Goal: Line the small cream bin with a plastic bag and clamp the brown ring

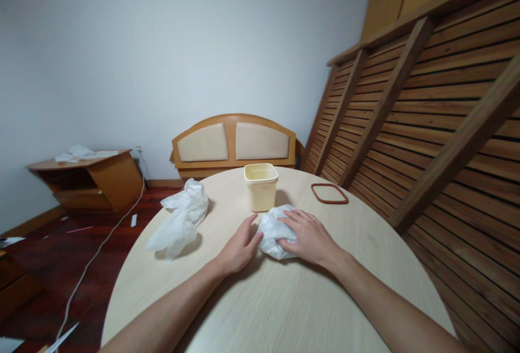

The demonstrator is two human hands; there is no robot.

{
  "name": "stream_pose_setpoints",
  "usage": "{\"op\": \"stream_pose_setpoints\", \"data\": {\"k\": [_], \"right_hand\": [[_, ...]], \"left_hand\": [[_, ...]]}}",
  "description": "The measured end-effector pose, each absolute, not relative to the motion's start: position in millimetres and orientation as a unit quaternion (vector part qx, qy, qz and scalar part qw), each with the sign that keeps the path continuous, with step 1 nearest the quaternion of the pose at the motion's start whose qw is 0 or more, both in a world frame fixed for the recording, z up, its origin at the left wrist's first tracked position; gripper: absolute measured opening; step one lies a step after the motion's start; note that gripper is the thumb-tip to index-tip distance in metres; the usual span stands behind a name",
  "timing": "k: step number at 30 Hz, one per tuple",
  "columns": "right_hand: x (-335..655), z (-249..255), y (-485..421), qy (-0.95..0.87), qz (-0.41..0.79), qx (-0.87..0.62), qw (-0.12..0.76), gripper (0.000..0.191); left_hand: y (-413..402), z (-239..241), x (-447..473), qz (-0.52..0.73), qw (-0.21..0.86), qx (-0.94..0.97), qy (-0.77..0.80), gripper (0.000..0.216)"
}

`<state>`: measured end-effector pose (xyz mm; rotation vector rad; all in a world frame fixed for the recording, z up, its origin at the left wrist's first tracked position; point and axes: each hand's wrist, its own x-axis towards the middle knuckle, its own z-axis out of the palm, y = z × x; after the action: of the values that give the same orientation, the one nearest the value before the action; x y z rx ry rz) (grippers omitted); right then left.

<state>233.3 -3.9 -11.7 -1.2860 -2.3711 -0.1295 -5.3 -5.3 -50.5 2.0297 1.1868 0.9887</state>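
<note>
Crumpled white plastic bag (271,229) lies on the surface between the two hands, near the middle of the round top. The right hand (311,236) rests palm down on the bag's right half, fingers spread and flat, pressing on it rather than closing around it. The left hand (239,247) lies on the surface at the bag's left edge, fingers loosely extended and touching the plastic, with nothing clasped in it.

The bag is thin, glossy film, bunched into a wrinkled lump. Just behind it stands a cream plastic container (261,186), squarish with rounded corners, upright and open at the top. To the right of that, apart from it, a reddish-brown seal ring (329,193) lies flat, a rounded rectangle in outline. A second white bag (181,217), looser and larger, sits well to the left.

The surface (284,309) is pale wood-grain laminate. Beyond it a padded wooden headboard (233,142) stands against a plain white wall, a slatted wooden frame (426,115) leans at the right, and a corner desk (93,177) stands at the left on dark red flooring.
</note>
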Motion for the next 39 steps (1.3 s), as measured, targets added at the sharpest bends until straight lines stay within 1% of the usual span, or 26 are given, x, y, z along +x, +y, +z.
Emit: {"op": "stream_pose_setpoints", "data": {"k": [3, 5, 9, 11, 13, 17, 22, 30, 34, 39], "right_hand": [[250, -5, 2, -0.838, -0.063, -0.504, 0.202, 0.050], [259, 0, 4, -0.828, -0.075, -0.516, 0.207, 0.050], [259, 4, 3, -0.840, -0.084, -0.483, 0.235, 0.057], [251, -1, 2, -0.850, -0.083, -0.465, 0.232, 0.063], [242, -9, 4, -0.853, -0.078, -0.468, 0.218, 0.064], [237, -22, 8, -0.834, -0.073, -0.511, 0.195, 0.053], [250, -18, 8, -0.794, -0.090, -0.572, 0.185, 0.053], [277, 0, 5, -0.703, -0.101, -0.699, 0.082, 0.034], [289, 4, 8, -0.675, -0.106, -0.727, 0.061, 0.034], [298, -2, 17, -0.659, -0.112, -0.741, 0.060, 0.036]], "left_hand": [[-4, -51, -11, 0.334, 0.231, 0.794, 0.453, 0.056], [-2, -53, -13, 0.312, 0.203, 0.808, 0.457, 0.053], [0, -56, -14, 0.264, 0.140, 0.838, 0.456, 0.050], [-1, -56, -14, 0.246, 0.113, 0.852, 0.447, 0.048], [-2, -56, -14, 0.237, 0.098, 0.862, 0.438, 0.045], [-3, -56, -13, 0.230, 0.088, 0.867, 0.433, 0.041], [-5, -55, -12, 0.232, 0.086, 0.870, 0.428, 0.037], [-5, -52, -15, 0.220, 0.098, 0.868, 0.433, 0.038], [-4, -52, -19, 0.219, 0.098, 0.869, 0.433, 0.038], [-6, -50, -19, 0.220, 0.099, 0.869, 0.431, 0.037]]}}
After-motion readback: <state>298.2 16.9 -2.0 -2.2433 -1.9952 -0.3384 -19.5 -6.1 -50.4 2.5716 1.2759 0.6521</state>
